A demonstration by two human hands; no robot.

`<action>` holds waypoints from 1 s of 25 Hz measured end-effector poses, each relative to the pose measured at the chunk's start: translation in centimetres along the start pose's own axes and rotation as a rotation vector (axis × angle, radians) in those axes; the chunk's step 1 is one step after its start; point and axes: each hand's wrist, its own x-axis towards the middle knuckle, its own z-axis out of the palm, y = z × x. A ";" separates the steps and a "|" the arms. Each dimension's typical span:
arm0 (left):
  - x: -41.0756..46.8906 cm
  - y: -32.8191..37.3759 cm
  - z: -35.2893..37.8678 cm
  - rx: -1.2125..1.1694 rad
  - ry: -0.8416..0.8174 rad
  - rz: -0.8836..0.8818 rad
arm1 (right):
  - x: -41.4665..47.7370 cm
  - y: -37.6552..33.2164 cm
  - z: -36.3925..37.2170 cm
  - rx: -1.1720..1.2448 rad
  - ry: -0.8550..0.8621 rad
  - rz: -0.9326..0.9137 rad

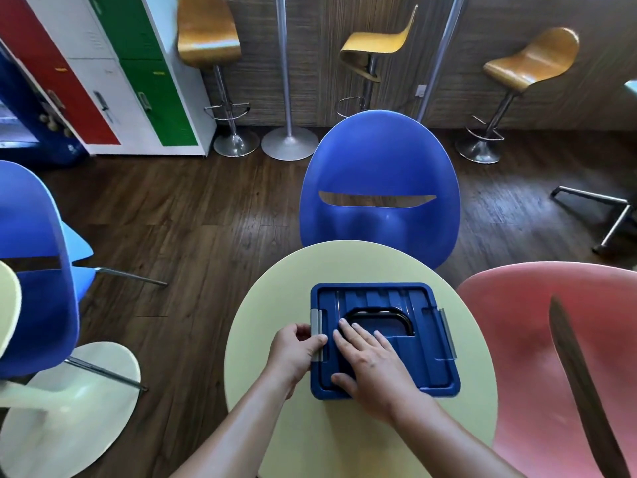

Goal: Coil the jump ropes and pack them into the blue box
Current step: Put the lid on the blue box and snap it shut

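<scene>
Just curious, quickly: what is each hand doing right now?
Left hand: closed, pinching the grey side latch of the blue box.
Right hand: open, flat on the lid.

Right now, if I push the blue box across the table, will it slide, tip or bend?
Probably slide, not tip: the blue box looks low and wide on the smooth table. It seems stiff: the ribbed lid does not sag under the flat right hand. Weight is unclear; the lid hides what is inside.

There's the box (431, 367), centre of the surface (362, 263): chair (379, 160) behind it, second chair (517, 339) right, third chair (34, 253) off left.
</scene>
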 end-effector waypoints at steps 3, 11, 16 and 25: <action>0.0 0.0 -0.2 0.208 0.031 0.082 | -0.2 0.3 -0.2 0.027 0.050 -0.032; -2.7 1.9 7.6 0.856 -0.021 0.812 | -5.0 12.3 0.5 0.480 0.737 0.397; -2.6 3.1 13.5 1.292 -0.243 0.753 | -4.5 16.4 0.2 1.517 0.331 0.682; -1.7 3.0 14.1 1.393 -0.261 0.750 | -3.5 17.2 -0.6 1.617 0.156 0.661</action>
